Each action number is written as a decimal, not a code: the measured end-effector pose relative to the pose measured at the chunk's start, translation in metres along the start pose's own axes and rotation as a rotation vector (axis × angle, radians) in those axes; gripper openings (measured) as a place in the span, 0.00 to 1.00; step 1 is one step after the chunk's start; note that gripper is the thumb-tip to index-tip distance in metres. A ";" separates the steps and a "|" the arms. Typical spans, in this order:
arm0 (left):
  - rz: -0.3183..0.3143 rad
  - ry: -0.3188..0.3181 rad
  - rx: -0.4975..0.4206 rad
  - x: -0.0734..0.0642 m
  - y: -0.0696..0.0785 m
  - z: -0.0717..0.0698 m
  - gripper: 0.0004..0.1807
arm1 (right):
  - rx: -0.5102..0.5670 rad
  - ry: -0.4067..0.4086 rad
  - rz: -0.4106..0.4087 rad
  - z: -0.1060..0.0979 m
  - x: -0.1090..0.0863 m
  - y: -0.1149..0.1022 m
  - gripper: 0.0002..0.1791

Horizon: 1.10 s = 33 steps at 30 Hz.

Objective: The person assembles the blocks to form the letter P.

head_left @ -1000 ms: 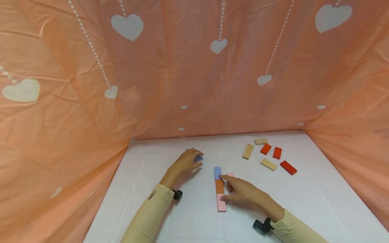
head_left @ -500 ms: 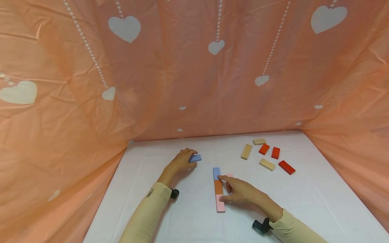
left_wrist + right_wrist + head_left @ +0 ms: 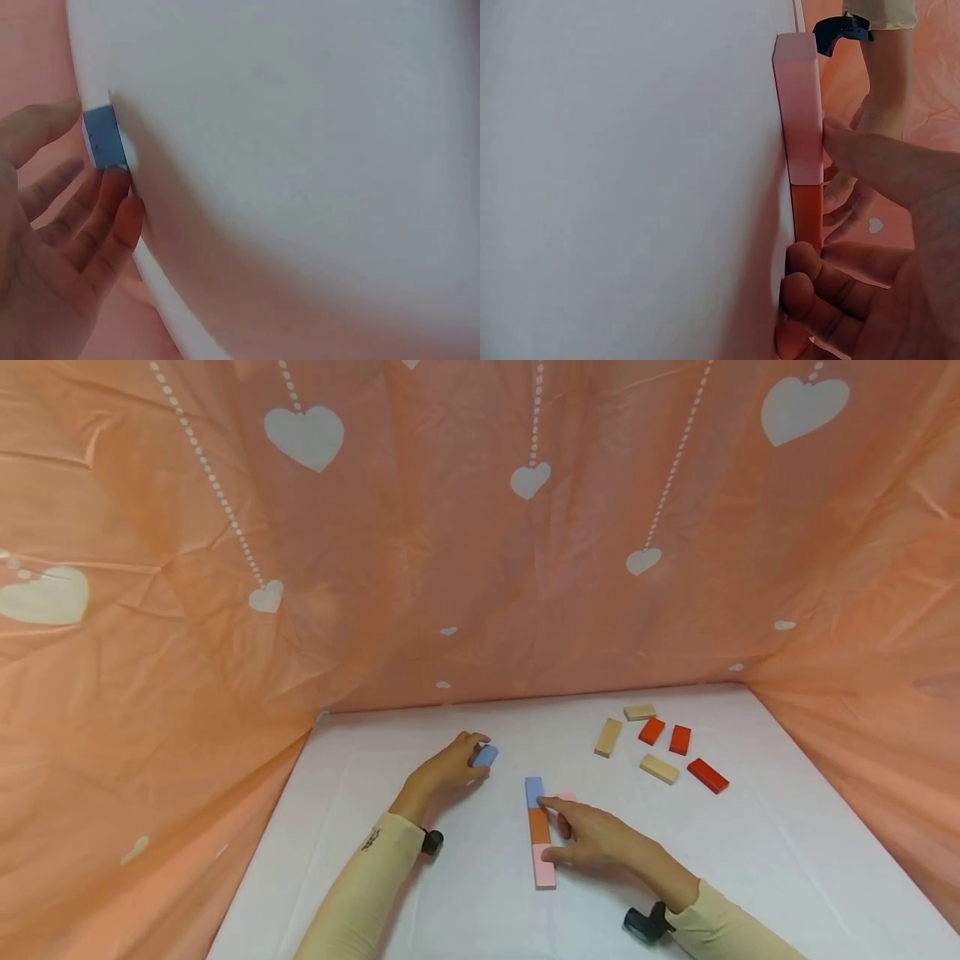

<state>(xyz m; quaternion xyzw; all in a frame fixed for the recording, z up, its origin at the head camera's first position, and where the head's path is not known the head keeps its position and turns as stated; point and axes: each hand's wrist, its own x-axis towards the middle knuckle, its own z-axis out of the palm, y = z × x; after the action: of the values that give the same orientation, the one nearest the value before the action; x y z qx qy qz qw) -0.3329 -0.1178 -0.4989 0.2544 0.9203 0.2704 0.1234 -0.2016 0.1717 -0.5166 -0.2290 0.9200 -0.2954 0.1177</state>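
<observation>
My left hand (image 3: 452, 762) pinches a blue block (image 3: 485, 756) by its ends, between thumb and fingertips, left of a short row. That block (image 3: 104, 137) also shows in the left wrist view, close over the white cloth. The row runs front to back: a pink block (image 3: 544, 872), an orange block (image 3: 539, 827) and a second blue block (image 3: 533, 790), end to end. Over its right side lies my right hand (image 3: 596, 832), thumb on the pink block, index fingertip on the blue one. Another pink block (image 3: 567, 796) is partly hidden behind this hand.
Several loose blocks lie at the back right: red ones, such as one red block (image 3: 708, 776), and plain wooden ones, such as one wooden block (image 3: 660, 768). A white cloth (image 3: 450, 902) covers the table. Behind and beside it hangs an orange curtain (image 3: 465, 552) with white hearts.
The blue block in my left hand, at first mostly hidden by the fingers, has come into sight and turned to a slant. My right hand has stayed on the row.
</observation>
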 end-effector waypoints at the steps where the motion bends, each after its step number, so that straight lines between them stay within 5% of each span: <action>1: -0.008 -0.007 -0.002 0.000 0.000 0.000 0.34 | -0.001 0.001 -0.003 0.000 0.000 0.000 0.48; 9: -0.038 -0.060 0.004 0.000 -0.001 -0.006 0.36 | 0.005 -0.006 0.011 0.000 0.000 -0.002 0.48; 24: 0.040 0.000 -0.022 0.007 0.004 0.003 0.31 | 0.004 -0.001 0.010 0.000 0.001 0.000 0.47; 33: 0.026 0.011 -0.082 0.018 0.012 0.015 0.31 | 0.019 -0.009 0.036 0.003 0.002 -0.001 0.48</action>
<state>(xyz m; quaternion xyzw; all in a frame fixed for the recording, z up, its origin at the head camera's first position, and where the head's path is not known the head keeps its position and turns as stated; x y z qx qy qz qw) -0.3376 -0.0924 -0.5063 0.2596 0.9057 0.3110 0.1252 -0.2018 0.1688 -0.5191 -0.2127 0.9207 -0.3008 0.1290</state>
